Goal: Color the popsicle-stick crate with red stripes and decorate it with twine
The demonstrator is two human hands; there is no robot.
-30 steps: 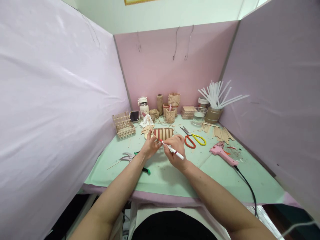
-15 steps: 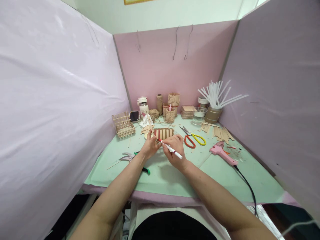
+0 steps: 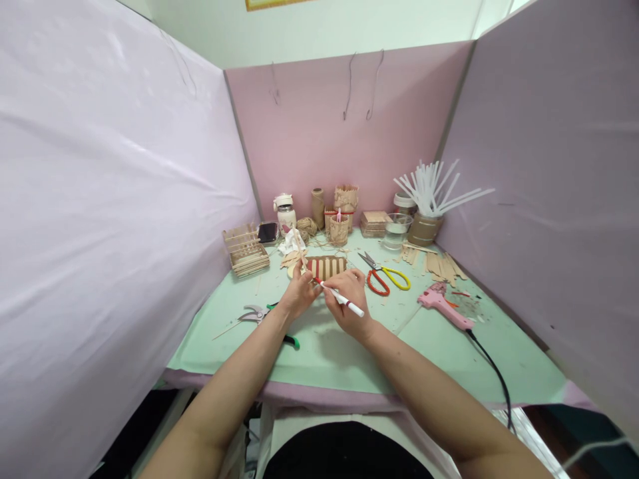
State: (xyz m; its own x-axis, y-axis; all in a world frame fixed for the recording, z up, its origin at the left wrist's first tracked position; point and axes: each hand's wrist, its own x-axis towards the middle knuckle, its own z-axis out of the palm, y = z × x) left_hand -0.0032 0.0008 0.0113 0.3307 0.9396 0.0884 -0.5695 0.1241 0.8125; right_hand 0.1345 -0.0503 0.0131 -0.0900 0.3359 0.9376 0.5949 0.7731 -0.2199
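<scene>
My right hand [image 3: 353, 299] is closed around a white marker [image 3: 351, 305] with a dark red band near its end. The marker's red tip points left toward the fingers of my left hand [image 3: 298, 294]. Pinched in my left hand is a wooden craft stick [image 3: 300, 245] that slants up and away. Just beyond both hands lies a brown piece with pale craft sticks across it in stripes [image 3: 329, 267]; its left part shows red. Green-handled pruning shears [image 3: 255, 314] lie beside my left forearm, which partly covers them. The exact contact of tip and stick is hidden by fingers.
Scissors [image 3: 385, 272] and a pink glue gun [image 3: 444, 307] with a black cord lie to the right. Loose craft sticks [image 3: 442, 267], a bowl of water [image 3: 397, 234] and a jar of white glue sticks [image 3: 424, 229] stand behind. A stick rack [image 3: 248, 256] sits left.
Both hands keep nearly the same pose on the marker and the craft stick. The whole view has shifted very slightly.
</scene>
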